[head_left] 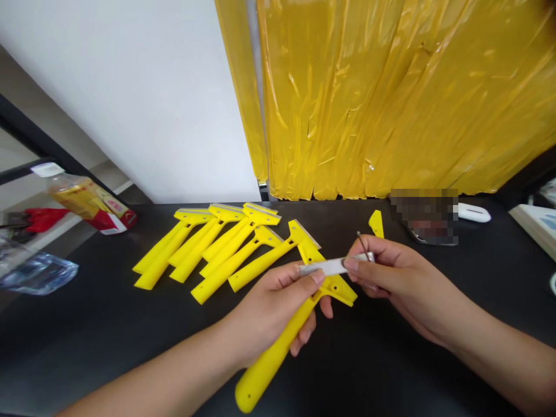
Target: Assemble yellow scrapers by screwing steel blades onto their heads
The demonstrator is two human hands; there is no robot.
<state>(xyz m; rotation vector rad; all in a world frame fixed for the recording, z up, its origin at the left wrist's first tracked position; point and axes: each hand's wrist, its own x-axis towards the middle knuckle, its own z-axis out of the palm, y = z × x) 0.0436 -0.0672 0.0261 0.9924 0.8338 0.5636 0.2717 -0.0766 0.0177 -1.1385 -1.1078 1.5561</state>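
Observation:
My left hand [282, 298] is closed around a yellow scraper [278, 353], its handle slanting down toward me and its head pointing away to the right. The left thumb also presses on a flat silvery metal strip [332, 266] lying across the scraper head. At the strip's right end, the thumb and fingers of my right hand [382, 266] pinch it. A thin dark rod [361, 242] pokes up by the right fingertips; its lower end is hidden. Just beyond the hands lie several more yellow scrapers [221, 237] with metal edges, and a small yellow piece [377, 223].
A drink bottle [91, 200] lies tilted at the left, near a see-through plastic packet [43, 275]. Back right are a blurred-out item [425, 217], a white rounded object [474, 212] and a white box [536, 223]. Yellow sheeting [391, 104] hangs behind the black table [130, 341].

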